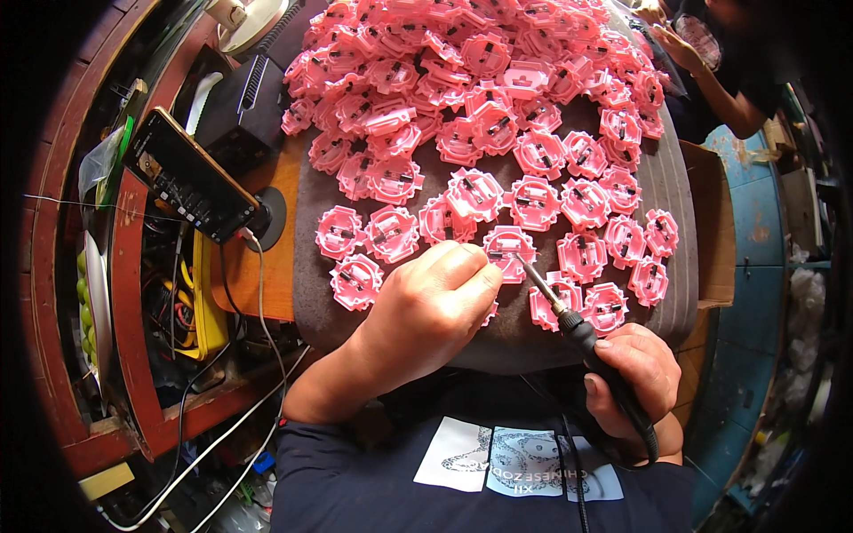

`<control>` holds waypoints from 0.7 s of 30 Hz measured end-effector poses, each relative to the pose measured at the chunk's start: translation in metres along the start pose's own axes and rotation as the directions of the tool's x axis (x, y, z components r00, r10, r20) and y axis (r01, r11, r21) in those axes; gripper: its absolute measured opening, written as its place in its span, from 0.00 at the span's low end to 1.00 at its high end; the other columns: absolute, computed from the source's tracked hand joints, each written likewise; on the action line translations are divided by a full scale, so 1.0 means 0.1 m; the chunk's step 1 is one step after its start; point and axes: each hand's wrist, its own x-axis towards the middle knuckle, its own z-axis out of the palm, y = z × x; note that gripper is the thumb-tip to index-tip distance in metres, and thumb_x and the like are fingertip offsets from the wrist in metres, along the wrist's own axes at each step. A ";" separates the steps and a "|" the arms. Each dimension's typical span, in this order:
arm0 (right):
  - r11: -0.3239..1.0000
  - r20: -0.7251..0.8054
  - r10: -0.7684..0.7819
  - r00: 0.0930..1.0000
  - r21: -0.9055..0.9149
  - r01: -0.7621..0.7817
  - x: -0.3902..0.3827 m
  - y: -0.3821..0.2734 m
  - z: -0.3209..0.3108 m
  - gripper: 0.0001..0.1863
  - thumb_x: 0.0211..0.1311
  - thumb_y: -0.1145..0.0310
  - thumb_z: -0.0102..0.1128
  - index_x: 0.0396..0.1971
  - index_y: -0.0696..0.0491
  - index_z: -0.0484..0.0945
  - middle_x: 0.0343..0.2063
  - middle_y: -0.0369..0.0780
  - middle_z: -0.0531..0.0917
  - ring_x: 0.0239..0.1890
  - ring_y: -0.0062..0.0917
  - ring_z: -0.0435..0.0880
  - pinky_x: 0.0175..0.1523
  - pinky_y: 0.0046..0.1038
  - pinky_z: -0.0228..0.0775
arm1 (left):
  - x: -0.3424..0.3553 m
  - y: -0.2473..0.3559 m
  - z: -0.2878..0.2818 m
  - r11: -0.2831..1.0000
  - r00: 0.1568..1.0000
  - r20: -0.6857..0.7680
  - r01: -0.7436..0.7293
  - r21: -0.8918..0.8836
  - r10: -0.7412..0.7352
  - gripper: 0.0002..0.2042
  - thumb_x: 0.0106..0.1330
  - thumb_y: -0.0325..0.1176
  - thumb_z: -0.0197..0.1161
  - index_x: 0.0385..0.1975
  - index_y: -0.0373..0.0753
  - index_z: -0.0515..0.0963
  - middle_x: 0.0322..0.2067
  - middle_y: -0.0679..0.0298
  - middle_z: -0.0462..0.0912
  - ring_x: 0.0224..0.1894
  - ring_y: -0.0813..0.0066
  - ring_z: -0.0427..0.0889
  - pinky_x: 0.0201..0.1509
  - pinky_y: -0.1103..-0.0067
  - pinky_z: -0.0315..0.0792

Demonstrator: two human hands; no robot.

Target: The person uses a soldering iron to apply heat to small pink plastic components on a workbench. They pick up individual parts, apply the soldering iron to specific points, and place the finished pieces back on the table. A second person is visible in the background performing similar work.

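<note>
Casing [509, 242], bright pink, notched outline

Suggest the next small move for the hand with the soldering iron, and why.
I'd probably settle the tip of the soldering iron lightly on the pink part in front of it: the right hand grips the handle, the tip is right at that part, and the left hand is close beside it. Whether the tip touches, I can't tell.

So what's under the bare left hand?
A sliver of a pink plastic part shows past the left hand, on the dark grey work surface; whatever else lies beneath is covered.
</note>
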 end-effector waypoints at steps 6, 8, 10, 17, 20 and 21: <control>1.000 -0.004 -0.003 1.000 -0.024 0.003 0.01 0.00 0.02 0.21 0.54 0.79 0.73 0.49 0.62 0.80 0.27 0.44 0.82 0.24 0.34 0.82 0.30 0.34 0.76 | 0.00 -0.01 0.01 1.000 1.000 0.014 0.001 0.004 -0.001 0.11 0.57 0.20 0.73 0.39 0.32 0.83 0.36 0.56 0.83 0.37 0.57 0.86 0.40 0.67 0.81; 1.000 0.000 0.001 1.000 -0.019 -0.001 0.01 0.00 0.02 0.21 0.54 0.79 0.74 0.49 0.62 0.80 0.27 0.44 0.82 0.24 0.34 0.82 0.30 0.34 0.76 | 0.00 -0.01 0.00 1.000 1.000 0.018 0.005 0.004 -0.005 0.11 0.57 0.20 0.73 0.39 0.32 0.83 0.36 0.56 0.83 0.37 0.57 0.86 0.41 0.67 0.81; 1.000 0.008 0.008 1.000 -0.010 -0.008 0.01 0.00 0.02 0.21 0.54 0.78 0.74 0.49 0.62 0.80 0.27 0.44 0.82 0.24 0.34 0.82 0.30 0.34 0.76 | 0.00 -0.01 0.01 1.000 1.000 0.021 0.007 0.006 -0.007 0.11 0.57 0.20 0.73 0.39 0.32 0.83 0.36 0.56 0.83 0.38 0.57 0.86 0.41 0.67 0.81; 1.000 0.000 0.005 1.000 -0.016 -0.005 0.00 0.01 0.02 0.21 0.54 0.78 0.74 0.49 0.62 0.80 0.26 0.44 0.82 0.24 0.34 0.82 0.30 0.34 0.76 | 0.00 -0.02 0.03 1.000 1.000 0.029 0.007 0.012 -0.007 0.11 0.57 0.21 0.73 0.40 0.32 0.83 0.37 0.56 0.83 0.39 0.56 0.86 0.43 0.66 0.81; 1.000 0.005 0.000 1.000 0.003 0.000 0.01 0.02 0.04 0.21 0.54 0.78 0.74 0.48 0.63 0.80 0.26 0.44 0.82 0.23 0.34 0.82 0.29 0.34 0.75 | 0.00 -0.03 0.03 1.000 0.999 0.031 0.012 0.020 -0.012 0.11 0.58 0.21 0.73 0.40 0.32 0.83 0.37 0.55 0.84 0.39 0.56 0.86 0.44 0.66 0.81; 1.000 0.006 -0.002 1.000 0.004 0.002 0.01 0.03 0.04 0.21 0.54 0.78 0.74 0.48 0.63 0.80 0.26 0.44 0.82 0.23 0.34 0.82 0.29 0.34 0.75 | -0.01 -0.03 0.03 1.000 0.999 0.032 0.016 0.026 -0.017 0.11 0.58 0.21 0.73 0.40 0.32 0.83 0.37 0.55 0.84 0.39 0.56 0.86 0.44 0.66 0.81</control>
